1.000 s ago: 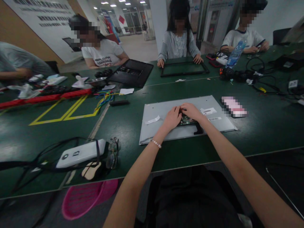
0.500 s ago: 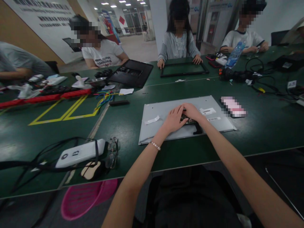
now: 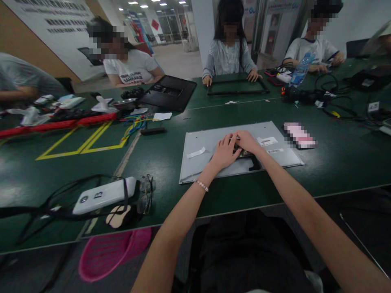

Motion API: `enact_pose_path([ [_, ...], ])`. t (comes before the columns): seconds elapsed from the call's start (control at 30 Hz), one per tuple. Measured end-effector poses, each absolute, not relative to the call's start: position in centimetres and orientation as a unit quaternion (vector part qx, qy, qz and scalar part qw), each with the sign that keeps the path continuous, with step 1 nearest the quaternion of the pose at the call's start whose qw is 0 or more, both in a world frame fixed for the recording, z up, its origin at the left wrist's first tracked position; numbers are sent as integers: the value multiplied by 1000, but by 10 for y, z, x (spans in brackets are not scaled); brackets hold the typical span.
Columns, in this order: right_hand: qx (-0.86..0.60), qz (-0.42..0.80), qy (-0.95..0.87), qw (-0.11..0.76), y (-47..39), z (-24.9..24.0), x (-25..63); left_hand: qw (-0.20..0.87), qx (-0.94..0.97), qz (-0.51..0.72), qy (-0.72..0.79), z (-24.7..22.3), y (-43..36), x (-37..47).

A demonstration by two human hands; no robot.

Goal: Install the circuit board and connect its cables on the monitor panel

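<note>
Circuit board (image 3: 245, 154) now less exposed beneath left grip (image 3: 225, 152)

Green table (image 3: 155, 160), pale pillar (image 3: 203, 32) behind; lettered wall (image 3: 65, 36) left; ceiling lights (image 3: 144, 6) lit.

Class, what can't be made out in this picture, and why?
Head view: part of the circuit board, covered by the left hand and right hand.
Head view: whether either hand grips anything; their overlap hides it.
Head view: print on the barcode label, too small.
Head view: far side of the pink basket, hidden by the table.
</note>
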State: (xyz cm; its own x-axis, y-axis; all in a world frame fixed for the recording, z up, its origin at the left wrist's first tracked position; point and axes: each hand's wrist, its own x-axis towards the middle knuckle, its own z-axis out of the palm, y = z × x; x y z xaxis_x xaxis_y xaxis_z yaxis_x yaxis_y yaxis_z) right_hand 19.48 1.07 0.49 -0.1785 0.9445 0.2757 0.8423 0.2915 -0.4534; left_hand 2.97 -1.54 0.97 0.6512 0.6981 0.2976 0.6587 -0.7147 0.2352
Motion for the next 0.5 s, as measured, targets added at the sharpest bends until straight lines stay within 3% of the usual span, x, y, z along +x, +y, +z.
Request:
enact_pose_path([
  [0.3, -555, 44, -749, 359, 15, 11, 250, 55, 909, 157, 382, 11, -17, 29],
  [0.5, -610, 27, -751, 251, 1, -23, 305, 51, 908, 146, 391, 10, -17, 29],
])
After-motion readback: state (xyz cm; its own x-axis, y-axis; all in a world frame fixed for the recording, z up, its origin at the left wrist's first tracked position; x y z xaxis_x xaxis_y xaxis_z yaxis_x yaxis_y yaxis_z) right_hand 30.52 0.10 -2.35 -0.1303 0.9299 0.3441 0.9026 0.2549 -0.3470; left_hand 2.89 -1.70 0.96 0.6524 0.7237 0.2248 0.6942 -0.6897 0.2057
